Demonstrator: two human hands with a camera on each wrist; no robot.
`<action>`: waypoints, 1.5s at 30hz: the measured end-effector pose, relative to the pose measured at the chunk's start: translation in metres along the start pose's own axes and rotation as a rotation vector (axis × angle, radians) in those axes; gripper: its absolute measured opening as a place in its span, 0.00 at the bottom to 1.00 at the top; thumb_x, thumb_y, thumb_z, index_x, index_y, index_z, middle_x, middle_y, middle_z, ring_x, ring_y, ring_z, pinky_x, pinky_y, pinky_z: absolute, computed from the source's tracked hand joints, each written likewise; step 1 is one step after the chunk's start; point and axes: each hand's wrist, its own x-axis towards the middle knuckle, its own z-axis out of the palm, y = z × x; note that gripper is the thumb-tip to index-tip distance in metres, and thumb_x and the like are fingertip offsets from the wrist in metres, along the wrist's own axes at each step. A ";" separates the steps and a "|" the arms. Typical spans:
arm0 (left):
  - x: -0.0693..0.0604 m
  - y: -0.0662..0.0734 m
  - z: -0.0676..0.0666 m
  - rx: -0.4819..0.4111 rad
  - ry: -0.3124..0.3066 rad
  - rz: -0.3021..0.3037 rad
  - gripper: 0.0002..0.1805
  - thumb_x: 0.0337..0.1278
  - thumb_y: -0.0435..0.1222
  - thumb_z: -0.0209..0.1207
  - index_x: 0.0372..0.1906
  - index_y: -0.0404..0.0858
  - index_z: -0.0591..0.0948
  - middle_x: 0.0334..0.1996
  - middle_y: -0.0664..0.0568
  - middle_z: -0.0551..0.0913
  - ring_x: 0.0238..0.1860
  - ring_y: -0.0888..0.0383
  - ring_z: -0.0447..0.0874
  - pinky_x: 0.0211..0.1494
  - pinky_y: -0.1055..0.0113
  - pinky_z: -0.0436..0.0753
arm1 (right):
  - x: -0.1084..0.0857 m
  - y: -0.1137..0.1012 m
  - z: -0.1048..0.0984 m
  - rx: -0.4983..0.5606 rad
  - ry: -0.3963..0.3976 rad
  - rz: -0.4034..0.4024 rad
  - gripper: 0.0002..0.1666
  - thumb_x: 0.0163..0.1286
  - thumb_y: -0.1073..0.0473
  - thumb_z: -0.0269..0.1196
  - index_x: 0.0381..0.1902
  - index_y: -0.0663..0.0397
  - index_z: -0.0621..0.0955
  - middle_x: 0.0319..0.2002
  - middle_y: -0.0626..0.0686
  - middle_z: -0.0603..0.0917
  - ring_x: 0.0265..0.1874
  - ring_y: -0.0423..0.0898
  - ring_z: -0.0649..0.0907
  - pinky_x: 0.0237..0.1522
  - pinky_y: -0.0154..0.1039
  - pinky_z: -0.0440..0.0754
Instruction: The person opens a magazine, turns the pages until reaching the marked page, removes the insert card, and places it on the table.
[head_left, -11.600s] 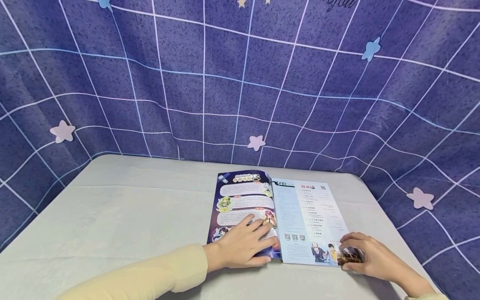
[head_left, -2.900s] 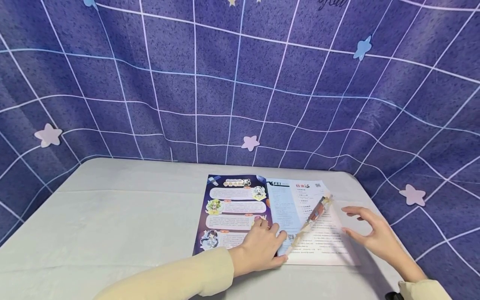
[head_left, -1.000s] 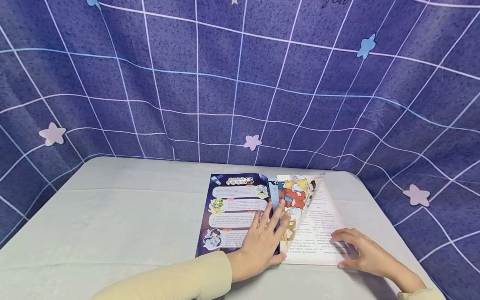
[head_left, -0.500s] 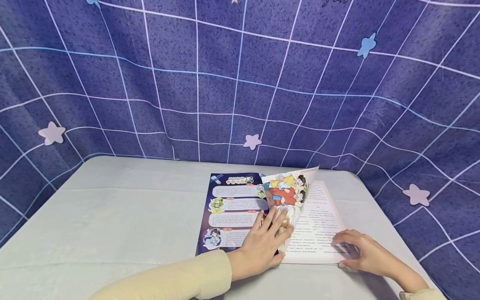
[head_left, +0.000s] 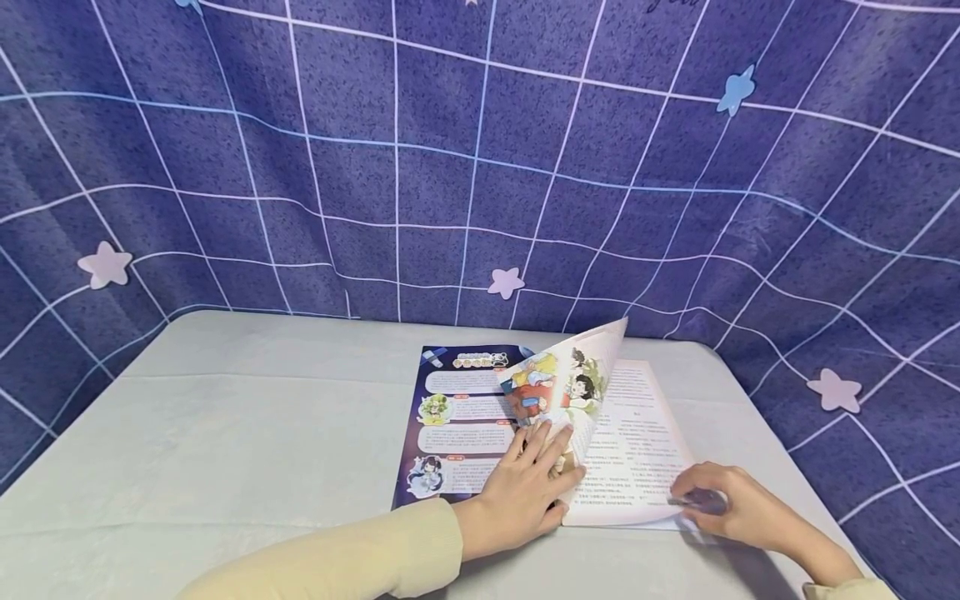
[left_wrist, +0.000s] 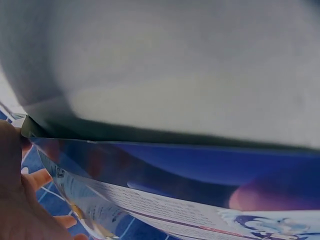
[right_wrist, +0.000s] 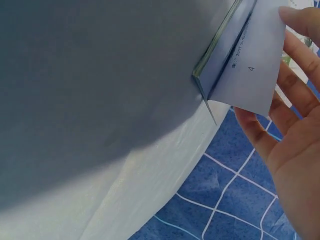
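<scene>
An open magazine (head_left: 465, 442) lies on the table, its left page dark blue with cartoon figures. My left hand (head_left: 517, 492) rests with spread fingers over its gutter, holding down the base of an illustrated page (head_left: 555, 375). That page is curled up, its far corner standing in the air. At the near right corner my right hand (head_left: 735, 504) pinches the corner of the text page (head_left: 637, 442). The right wrist view shows this page (right_wrist: 255, 70) numbered 4, lifted off the stack, thumb on one side and fingers on the other.
A pale grey cloth covers the table (head_left: 262, 417), reaching left of the magazine. A purple-blue curtain (head_left: 442, 167) with a grid and stars hangs behind and at both sides.
The illustrated page has curled further left and its corner stands higher. My right hand has taken hold of the text page's corner and lifted it. The left hand stays nearly in place.
</scene>
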 end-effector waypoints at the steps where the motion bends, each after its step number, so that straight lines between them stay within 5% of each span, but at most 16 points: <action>1: 0.000 0.000 0.001 0.004 0.002 0.002 0.26 0.62 0.56 0.42 0.64 0.58 0.64 0.71 0.45 0.51 0.69 0.44 0.52 0.66 0.49 0.59 | 0.000 0.000 0.000 0.005 0.000 -0.005 0.25 0.32 0.72 0.72 0.33 0.50 0.81 0.31 0.46 0.83 0.33 0.37 0.80 0.44 0.17 0.66; 17: -0.001 -0.001 0.004 0.015 0.031 0.006 0.34 0.57 0.64 0.39 0.59 0.46 0.66 0.66 0.48 0.62 0.65 0.51 0.62 0.62 0.53 0.65 | 0.004 -0.001 -0.002 0.034 0.013 -0.031 0.23 0.35 0.74 0.71 0.29 0.43 0.82 0.29 0.45 0.83 0.33 0.38 0.80 0.47 0.18 0.66; 25: -0.001 -0.002 0.001 0.028 0.011 0.004 0.32 0.57 0.65 0.37 0.62 0.54 0.65 0.62 0.48 0.66 0.56 0.49 0.70 0.54 0.52 0.68 | 0.005 0.000 -0.002 0.046 0.036 -0.042 0.23 0.35 0.75 0.70 0.28 0.44 0.82 0.29 0.45 0.83 0.32 0.36 0.80 0.46 0.18 0.66; 32: -0.003 -0.002 -0.002 0.028 -0.002 0.009 0.30 0.57 0.65 0.36 0.58 0.56 0.68 0.63 0.47 0.65 0.57 0.48 0.69 0.54 0.51 0.68 | 0.007 -0.001 -0.003 0.024 0.045 -0.049 0.22 0.35 0.74 0.71 0.28 0.44 0.82 0.29 0.45 0.83 0.32 0.36 0.80 0.45 0.19 0.68; 45: -0.003 -0.001 -0.001 0.083 0.063 0.054 0.29 0.54 0.66 0.40 0.49 0.50 0.72 0.55 0.50 0.70 0.56 0.50 0.67 0.56 0.55 0.67 | 0.010 -0.003 -0.005 -0.015 0.077 -0.006 0.23 0.33 0.74 0.71 0.27 0.44 0.82 0.29 0.44 0.83 0.31 0.36 0.80 0.44 0.17 0.68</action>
